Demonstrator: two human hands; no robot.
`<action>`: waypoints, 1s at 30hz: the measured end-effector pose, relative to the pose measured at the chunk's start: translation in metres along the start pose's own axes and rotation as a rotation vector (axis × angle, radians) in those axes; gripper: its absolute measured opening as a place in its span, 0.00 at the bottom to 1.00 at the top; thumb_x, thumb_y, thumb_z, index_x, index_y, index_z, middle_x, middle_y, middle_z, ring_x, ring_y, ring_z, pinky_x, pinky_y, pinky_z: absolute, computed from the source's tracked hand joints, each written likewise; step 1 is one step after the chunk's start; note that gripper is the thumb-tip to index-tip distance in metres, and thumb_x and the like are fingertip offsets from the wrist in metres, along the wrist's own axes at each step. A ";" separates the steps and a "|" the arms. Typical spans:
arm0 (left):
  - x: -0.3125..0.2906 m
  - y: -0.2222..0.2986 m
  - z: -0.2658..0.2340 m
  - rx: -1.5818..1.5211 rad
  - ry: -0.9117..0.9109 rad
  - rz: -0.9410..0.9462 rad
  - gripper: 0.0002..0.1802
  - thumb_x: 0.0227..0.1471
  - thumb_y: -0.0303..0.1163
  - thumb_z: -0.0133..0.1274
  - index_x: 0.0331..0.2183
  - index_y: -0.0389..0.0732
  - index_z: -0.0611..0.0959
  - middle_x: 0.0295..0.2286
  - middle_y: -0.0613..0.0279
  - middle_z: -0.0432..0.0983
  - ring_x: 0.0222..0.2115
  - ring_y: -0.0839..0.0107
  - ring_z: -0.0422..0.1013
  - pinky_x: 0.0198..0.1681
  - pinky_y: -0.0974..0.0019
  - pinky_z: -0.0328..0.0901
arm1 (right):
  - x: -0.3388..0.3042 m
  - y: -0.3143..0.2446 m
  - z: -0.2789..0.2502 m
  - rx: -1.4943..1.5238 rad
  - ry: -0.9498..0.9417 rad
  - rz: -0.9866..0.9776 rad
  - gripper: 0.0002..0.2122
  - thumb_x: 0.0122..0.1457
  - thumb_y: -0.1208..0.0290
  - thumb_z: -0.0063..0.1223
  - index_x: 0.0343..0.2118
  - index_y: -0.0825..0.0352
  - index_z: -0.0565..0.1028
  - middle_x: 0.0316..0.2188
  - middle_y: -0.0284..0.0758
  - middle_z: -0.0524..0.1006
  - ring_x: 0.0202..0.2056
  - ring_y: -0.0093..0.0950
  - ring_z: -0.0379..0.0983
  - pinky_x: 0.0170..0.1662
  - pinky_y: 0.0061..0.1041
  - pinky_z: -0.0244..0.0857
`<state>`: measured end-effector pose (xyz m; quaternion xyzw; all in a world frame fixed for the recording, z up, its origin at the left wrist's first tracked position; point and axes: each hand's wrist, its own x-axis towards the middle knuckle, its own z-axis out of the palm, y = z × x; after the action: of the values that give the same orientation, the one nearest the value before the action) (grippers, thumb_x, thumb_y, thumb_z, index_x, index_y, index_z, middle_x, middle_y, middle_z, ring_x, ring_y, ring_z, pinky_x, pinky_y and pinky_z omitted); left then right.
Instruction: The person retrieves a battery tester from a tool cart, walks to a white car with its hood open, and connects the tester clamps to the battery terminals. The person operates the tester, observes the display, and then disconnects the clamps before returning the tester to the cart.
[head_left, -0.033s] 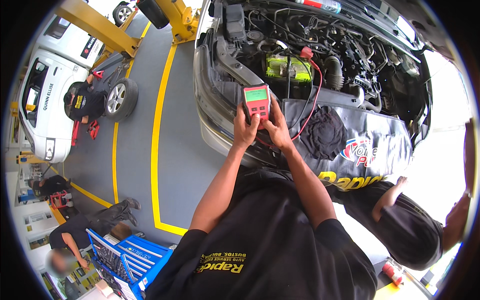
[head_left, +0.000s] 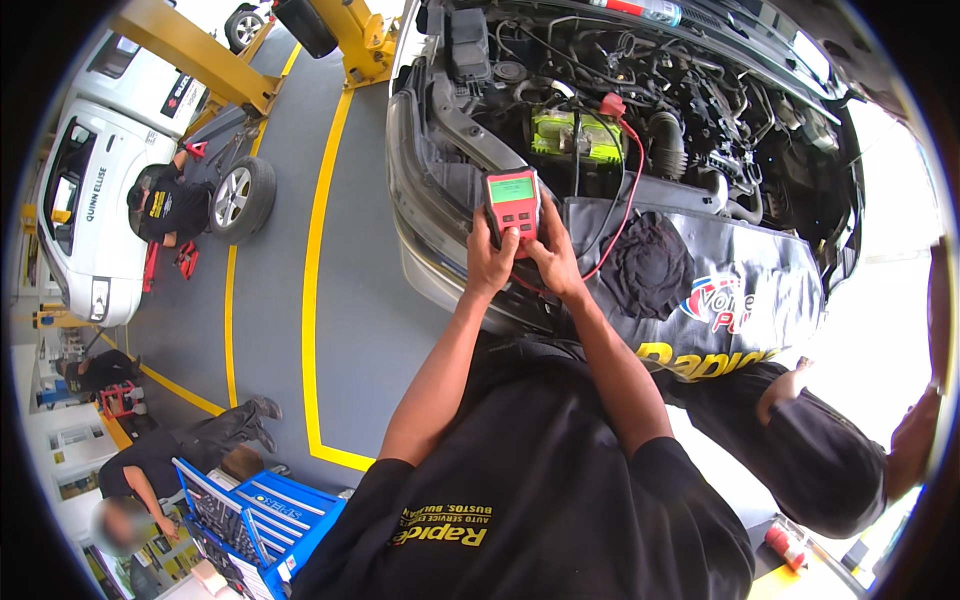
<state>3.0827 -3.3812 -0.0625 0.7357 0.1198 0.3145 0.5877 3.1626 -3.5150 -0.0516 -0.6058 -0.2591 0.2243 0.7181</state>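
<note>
A red and grey handheld battery tester [head_left: 515, 212] with a lit green screen is held upright between my two hands, over the car's front edge. My left hand [head_left: 489, 258] wraps its left side, with the thumb on the lower buttons. My right hand [head_left: 555, 258] grips its lower right side, the thumb near the bottom. Red and black leads run from the tester towards a yellow-green car battery [head_left: 578, 137] in the engine bay. A red clamp [head_left: 613, 105] sits by the battery's right end; the black lead's clamp I cannot make out.
A fender cover [head_left: 740, 270] drapes the car's front, with a crumpled black cloth [head_left: 648, 265] on it. A co-worker [head_left: 780, 430] stands close on my right. At lower left is a blue tool cart [head_left: 275, 520]. Beyond are a yellow lift post [head_left: 365, 45] and a loose wheel [head_left: 243, 200].
The co-worker's hand and forearm on my right have shifted slightly. My hands and the battery tester stay in place.
</note>
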 end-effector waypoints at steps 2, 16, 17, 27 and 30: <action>0.000 -0.002 0.000 -0.008 0.004 0.000 0.33 0.65 0.47 0.61 0.58 0.31 0.72 0.44 0.44 0.82 0.44 0.53 0.81 0.49 0.52 0.73 | 0.001 -0.001 0.000 -0.023 0.002 -0.018 0.43 0.56 0.78 0.50 0.78 0.69 0.52 0.70 0.52 0.69 0.69 0.37 0.67 0.71 0.33 0.60; 0.008 -0.004 0.000 -0.008 -0.011 0.020 0.33 0.65 0.45 0.60 0.59 0.31 0.72 0.45 0.44 0.82 0.45 0.53 0.81 0.50 0.52 0.73 | 0.008 0.002 0.000 -0.049 0.017 -0.075 0.44 0.56 0.78 0.51 0.78 0.69 0.52 0.69 0.53 0.69 0.69 0.39 0.67 0.71 0.34 0.59; 0.008 -0.005 0.000 -0.010 -0.010 0.023 0.33 0.65 0.45 0.60 0.59 0.32 0.72 0.45 0.44 0.82 0.45 0.53 0.81 0.50 0.52 0.73 | 0.008 0.000 0.001 -0.044 0.014 -0.077 0.44 0.56 0.77 0.51 0.78 0.69 0.52 0.69 0.53 0.69 0.70 0.39 0.67 0.72 0.34 0.59; 0.008 -0.009 0.000 -0.007 -0.005 0.019 0.32 0.65 0.44 0.60 0.59 0.31 0.72 0.44 0.44 0.82 0.44 0.52 0.80 0.49 0.51 0.73 | 0.008 -0.003 0.001 -0.027 0.015 -0.049 0.44 0.56 0.77 0.51 0.78 0.70 0.51 0.70 0.52 0.68 0.71 0.38 0.65 0.73 0.34 0.57; 0.008 -0.012 -0.001 0.003 0.005 0.034 0.32 0.65 0.44 0.60 0.59 0.31 0.72 0.44 0.44 0.82 0.44 0.51 0.80 0.49 0.51 0.73 | 0.008 -0.004 0.002 -0.025 0.006 -0.050 0.44 0.55 0.77 0.52 0.78 0.70 0.51 0.71 0.52 0.67 0.72 0.38 0.64 0.73 0.34 0.56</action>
<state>3.0906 -3.3729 -0.0714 0.7377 0.1094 0.3263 0.5809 3.1676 -3.5087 -0.0461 -0.6086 -0.2748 0.2013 0.7166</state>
